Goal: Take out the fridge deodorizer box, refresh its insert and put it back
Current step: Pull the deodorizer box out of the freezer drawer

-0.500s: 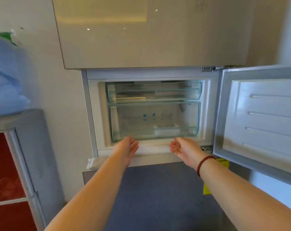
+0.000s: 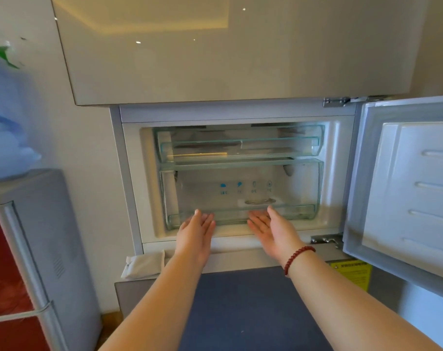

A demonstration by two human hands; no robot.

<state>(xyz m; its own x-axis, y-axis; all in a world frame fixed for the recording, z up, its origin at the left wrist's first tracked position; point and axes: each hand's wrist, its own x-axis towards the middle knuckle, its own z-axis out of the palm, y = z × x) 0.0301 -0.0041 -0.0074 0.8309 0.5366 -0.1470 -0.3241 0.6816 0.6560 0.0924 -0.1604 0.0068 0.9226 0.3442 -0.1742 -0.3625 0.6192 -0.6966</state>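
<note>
The fridge's middle compartment stands open, with two clear plastic drawers inside. A white deodorizer box [image 2: 259, 201] lies low in the lower drawer [image 2: 180, 198], seen through its front wall, right of centre. My left hand [image 2: 196, 235] and my right hand [image 2: 271, 233] are both palm up with fingers spread, fingertips at the drawer's bottom front edge. Neither hand holds anything. My right wrist wears a red bead bracelet [image 2: 297, 258].
The compartment door [image 2: 405, 188] hangs open to the right. The closed glossy upper door [image 2: 228, 51] is above, the blue lower door [image 2: 240, 307] below my arms. A white pouch [image 2: 143, 264] lies on the ledge at lower left. A grey cabinet [image 2: 38, 249] stands left.
Both hands have moved forward and up from the ledge to the lower drawer's front edge. The view has come closer to the fridge.
</note>
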